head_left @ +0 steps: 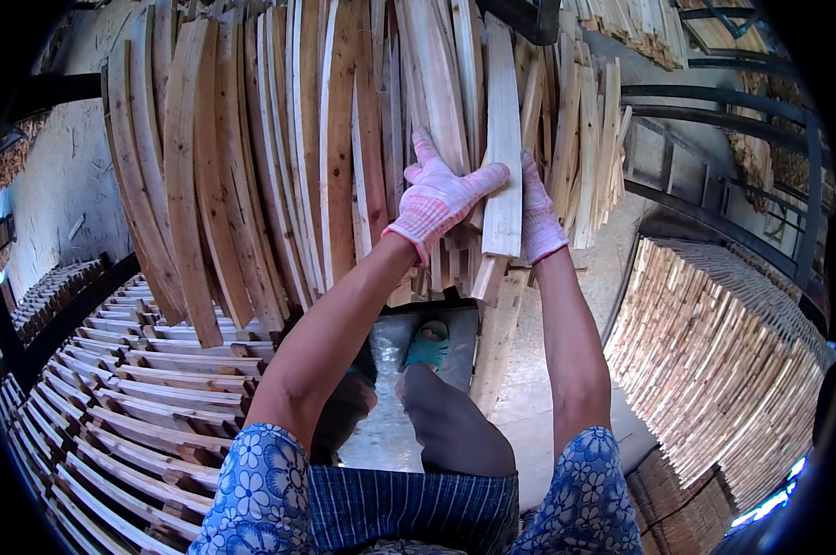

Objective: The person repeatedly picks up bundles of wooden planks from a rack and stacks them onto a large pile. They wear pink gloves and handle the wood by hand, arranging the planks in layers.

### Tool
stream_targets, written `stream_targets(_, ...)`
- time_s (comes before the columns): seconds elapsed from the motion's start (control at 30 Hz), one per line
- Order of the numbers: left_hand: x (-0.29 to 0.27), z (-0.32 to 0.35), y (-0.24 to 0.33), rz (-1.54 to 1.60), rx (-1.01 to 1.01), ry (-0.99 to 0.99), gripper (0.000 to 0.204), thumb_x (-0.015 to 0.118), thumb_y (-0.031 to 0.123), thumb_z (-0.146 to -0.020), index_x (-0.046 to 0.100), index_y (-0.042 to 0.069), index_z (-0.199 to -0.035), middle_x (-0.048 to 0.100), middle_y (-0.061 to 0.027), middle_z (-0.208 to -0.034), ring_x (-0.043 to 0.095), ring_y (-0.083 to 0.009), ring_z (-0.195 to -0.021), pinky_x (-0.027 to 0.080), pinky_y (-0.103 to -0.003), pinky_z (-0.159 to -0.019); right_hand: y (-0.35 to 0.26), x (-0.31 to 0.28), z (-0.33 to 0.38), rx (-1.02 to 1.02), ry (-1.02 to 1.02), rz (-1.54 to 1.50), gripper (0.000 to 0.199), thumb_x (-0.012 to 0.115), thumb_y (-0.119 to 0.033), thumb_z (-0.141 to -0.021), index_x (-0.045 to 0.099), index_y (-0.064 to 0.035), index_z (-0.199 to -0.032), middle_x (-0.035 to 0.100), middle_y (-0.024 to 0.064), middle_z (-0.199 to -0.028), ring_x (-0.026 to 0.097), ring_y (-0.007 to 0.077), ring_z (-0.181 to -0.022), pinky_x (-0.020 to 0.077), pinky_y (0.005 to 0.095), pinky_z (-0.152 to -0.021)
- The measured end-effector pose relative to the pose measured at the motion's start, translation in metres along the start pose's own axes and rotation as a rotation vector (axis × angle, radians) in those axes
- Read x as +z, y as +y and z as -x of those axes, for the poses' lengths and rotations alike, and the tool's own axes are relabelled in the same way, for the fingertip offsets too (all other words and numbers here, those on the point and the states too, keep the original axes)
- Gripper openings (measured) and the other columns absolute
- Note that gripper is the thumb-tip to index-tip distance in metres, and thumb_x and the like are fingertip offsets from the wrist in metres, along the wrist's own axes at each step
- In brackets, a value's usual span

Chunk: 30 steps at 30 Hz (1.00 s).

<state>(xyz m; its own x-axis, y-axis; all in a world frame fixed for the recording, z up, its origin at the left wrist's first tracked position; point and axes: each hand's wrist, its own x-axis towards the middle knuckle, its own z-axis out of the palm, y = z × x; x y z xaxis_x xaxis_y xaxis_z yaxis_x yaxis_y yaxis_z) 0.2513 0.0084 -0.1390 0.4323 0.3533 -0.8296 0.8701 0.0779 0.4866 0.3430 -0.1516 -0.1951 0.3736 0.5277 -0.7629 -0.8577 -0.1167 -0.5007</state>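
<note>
A pale, narrow wooden plank point(503, 139) lies lengthwise away from me, above the other boards, its near end between my two hands. My left hand point(441, 190), in a pink and white knit glove, is open. Its fingers spread over the boards to the left, and its thumb rests on the plank's top near the left edge. Along the right edge my right hand point(541, 213), in a matching glove, grips the plank; its thumb is hidden. Beneath both hands, many long loose boards point(339, 139) lie side by side in a wide pile.
To the left, spaced wooden strips point(149, 398) are stacked in layers. A dense stack of thin sticks point(714, 351) stands at the right. Dark metal bars point(714, 102) cross the right side. My sandalled foot point(427, 347) is on a grey metal surface point(381, 435) below.
</note>
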Motion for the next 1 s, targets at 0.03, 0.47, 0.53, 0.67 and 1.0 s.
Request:
stream_targets(0.03, 0.000, 0.000, -0.002, 0.003, 0.014, -0.001, 0.150, 0.080, 0.074, -0.066, -0.013, 0.006, -0.162, 0.030, -0.0384, -0.153, 0.044, -0.0483, -0.139, 0.040, -0.045, -0.115, 0.002, 0.000, -0.001, 0.001, -0.003, -0.021, 0.088, 0.061, -0.074, -0.088, 0.051, -0.0077, -0.146, 0.063, 0.0139, -0.130, 0.062, 0.0282, -0.117, 0.0504, 0.0433, -0.106)
stream_targets(0.47, -0.048, 0.021, 0.016, 0.121, -0.006, -0.018, 0.139, 0.075, 0.074, -0.071, -0.001, 0.001, -0.163, 0.055, -0.0287, -0.143, 0.058, -0.0349, -0.130, 0.048, -0.039, -0.104, -0.026, 0.056, 0.016, 0.076, -0.038, -0.067, 0.084, 0.063, -0.066, -0.093, 0.048, -0.0055, -0.148, 0.058, 0.0134, -0.142, 0.059, 0.0268, -0.128, 0.0469, 0.0438, -0.111)
stream_targets(0.53, -0.032, 0.013, 0.004, 0.134, 0.003, -0.047, 0.141, 0.077, 0.072, -0.069, -0.001, 0.001, -0.163, 0.053, -0.0320, -0.143, 0.055, -0.0379, -0.132, 0.046, -0.040, -0.108, -0.023, 0.035, 0.020, 0.081, -0.009, -0.007, 0.084, 0.067, -0.064, -0.091, 0.048, -0.0055, -0.148, 0.058, 0.0154, -0.143, 0.057, 0.0291, -0.130, 0.0435, 0.0449, -0.114)
stream_targets(0.67, 0.020, 0.001, -0.002, 0.169, -0.015, 0.019, 0.147, 0.083, 0.066, -0.066, -0.010, 0.007, -0.162, 0.034, -0.0373, -0.148, 0.048, -0.0493, -0.133, 0.040, -0.047, -0.114, -0.033, -0.009, 0.007, 0.063, 0.009, 0.079, 0.091, 0.077, -0.063, -0.082, 0.050, -0.0053, -0.146, 0.062, 0.0161, -0.135, 0.058, 0.0301, -0.127, 0.0435, 0.0470, -0.114)
stream_targets(1.0, 0.038, -0.004, -0.002, 0.246, 0.030, 0.014, 0.148, 0.085, 0.063, -0.065, -0.013, 0.012, -0.163, 0.030, -0.0374, -0.151, 0.046, -0.0484, -0.136, 0.040, -0.047, -0.114, -0.025, -0.018, 0.008, 0.019, 0.044, 0.143, 0.079, 0.070, -0.068, -0.085, 0.056, -0.0092, -0.136, 0.065, 0.0092, -0.113, 0.067, 0.0241, -0.103, 0.0580, 0.0419, -0.090)
